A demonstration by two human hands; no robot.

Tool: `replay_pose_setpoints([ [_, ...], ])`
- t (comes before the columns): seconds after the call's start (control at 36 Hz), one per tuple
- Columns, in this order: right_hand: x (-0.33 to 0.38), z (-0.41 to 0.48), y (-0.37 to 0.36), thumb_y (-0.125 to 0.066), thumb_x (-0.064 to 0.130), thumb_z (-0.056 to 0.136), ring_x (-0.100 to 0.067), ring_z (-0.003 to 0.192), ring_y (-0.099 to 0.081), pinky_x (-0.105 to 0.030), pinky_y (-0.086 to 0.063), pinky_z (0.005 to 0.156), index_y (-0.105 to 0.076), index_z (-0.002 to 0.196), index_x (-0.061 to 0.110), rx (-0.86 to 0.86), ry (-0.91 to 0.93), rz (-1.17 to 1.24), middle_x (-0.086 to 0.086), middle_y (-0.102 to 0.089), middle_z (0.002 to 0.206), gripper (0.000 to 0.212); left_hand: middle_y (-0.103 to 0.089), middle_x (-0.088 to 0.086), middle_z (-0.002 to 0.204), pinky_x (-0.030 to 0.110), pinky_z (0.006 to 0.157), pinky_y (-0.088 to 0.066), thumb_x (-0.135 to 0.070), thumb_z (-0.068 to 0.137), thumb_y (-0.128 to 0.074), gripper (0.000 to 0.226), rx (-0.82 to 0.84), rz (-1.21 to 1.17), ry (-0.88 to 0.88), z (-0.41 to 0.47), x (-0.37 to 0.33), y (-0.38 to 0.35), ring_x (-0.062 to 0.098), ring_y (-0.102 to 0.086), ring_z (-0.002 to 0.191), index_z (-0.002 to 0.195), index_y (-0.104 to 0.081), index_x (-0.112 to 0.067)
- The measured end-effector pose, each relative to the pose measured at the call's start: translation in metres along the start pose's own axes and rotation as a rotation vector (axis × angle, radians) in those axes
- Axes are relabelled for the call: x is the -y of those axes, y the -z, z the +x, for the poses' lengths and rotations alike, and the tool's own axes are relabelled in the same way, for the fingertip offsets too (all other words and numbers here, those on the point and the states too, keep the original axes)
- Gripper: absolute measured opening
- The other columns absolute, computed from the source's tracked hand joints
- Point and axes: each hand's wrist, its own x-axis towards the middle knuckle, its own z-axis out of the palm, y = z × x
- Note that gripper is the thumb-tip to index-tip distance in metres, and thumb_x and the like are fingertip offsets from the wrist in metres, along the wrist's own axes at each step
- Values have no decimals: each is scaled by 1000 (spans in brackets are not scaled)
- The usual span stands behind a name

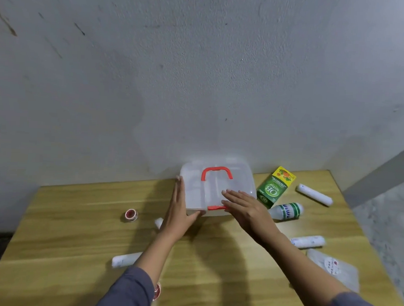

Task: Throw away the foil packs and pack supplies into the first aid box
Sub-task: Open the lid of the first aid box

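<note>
A translucent first aid box with a red handle and a red front latch stands closed at the table's far edge, against the wall. My left hand lies flat against the box's left side, thumb under its front corner. Fingers spread, my right hand rests on the lid by the latch. Around the box lie a green carton, a white bottle with green bands, three white bandage rolls and a red-and-white tape roll.
The wooden table ends at the grey wall behind the box. A clear plastic bag with a round sticker lies at the right front. Another small white item peeks out beside my left wrist. Floor shows past the table's right edge.
</note>
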Motion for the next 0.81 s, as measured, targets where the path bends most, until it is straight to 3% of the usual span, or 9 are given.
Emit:
replay_pose_setpoints([
  [0.14, 7, 8, 12, -69, 20, 80, -15, 109, -63, -37, -50, 96, -71, 99, 14, -3, -51, 49, -5, -69, 114, 20, -8, 5, 158, 33, 114, -22, -26, 64, -84, 125, 12, -168, 184, 2, 0, -2, 20, -12, 144, 147, 10, -17],
  [0.19, 9, 14, 20, -59, 27, 85, -14, 109, -63, -34, -49, 97, -71, 99, 14, -6, -61, 84, -4, -69, 114, 23, -26, 6, 153, 35, 110, -32, -24, 60, -86, 125, 12, -203, 205, 5, 3, -1, 22, -29, 138, 148, 2, -16],
  [0.28, 12, 28, 37, -50, 34, 88, -12, 110, -62, -29, -46, 99, -70, 101, 14, -5, -77, 169, -2, -68, 115, 31, -57, -2, 123, 16, 87, -47, -17, 60, -85, 86, 29, -288, 116, 2, 4, 2, 14, -54, 115, 133, -39, -19],
  [0.33, 12, 40, 48, -49, 37, 89, -12, 110, -62, -27, -45, 99, -69, 104, 14, -10, -89, 213, -1, -68, 115, 35, -62, -8, 111, 18, 81, -50, -19, 61, -84, 70, 58, -310, 55, -1, 4, 3, 8, -58, 107, 120, -48, -27],
  [0.5, 2, 80, 79, -61, 19, 87, -8, 100, -63, -22, -47, 87, -66, 110, 13, -57, -188, 360, 4, -68, 106, 24, -59, -10, 112, 23, 82, -50, -26, 53, -85, 80, 121, -360, 11, -11, -2, 8, 2, -56, 105, 120, -41, -30],
  [0.61, -12, 99, 83, -61, 21, 88, -15, 102, -65, -33, -50, 89, -66, 110, 18, -113, -281, 357, -1, -71, 108, 23, -53, -14, 122, 25, 91, -47, -29, 53, -86, 91, 173, -355, 29, -18, -1, 6, 0, -50, 113, 126, -33, -41],
  [0.67, -20, 103, 82, -62, 22, 87, -19, 104, -65, -35, -50, 91, -66, 112, 19, -154, -332, 329, -5, -71, 110, 26, -42, -18, 136, 22, 99, -39, -34, 57, -86, 104, 218, -344, 70, -23, 4, 4, -2, -40, 124, 136, -18, -48],
  [0.72, -29, 102, 81, -64, 22, 86, -22, 106, -64, -31, -47, 93, -67, 111, 16, -192, -376, 287, -8, -70, 111, 27, -24, -15, 150, 29, 110, -28, -43, 59, -84, 120, 246, -319, 132, -26, 10, 2, 3, -26, 136, 145, 0, -39],
  [0.81, -42, 91, 77, -65, 16, 84, -22, 105, -63, -22, -42, 93, -69, 107, 9, -283, -425, 263, -10, -69, 112, 24, -11, -14, 155, 33, 115, -20, -51, 58, -81, 127, 261, -310, 154, -29, 13, -1, 4, -15, 140, 145, 9, -35],
])
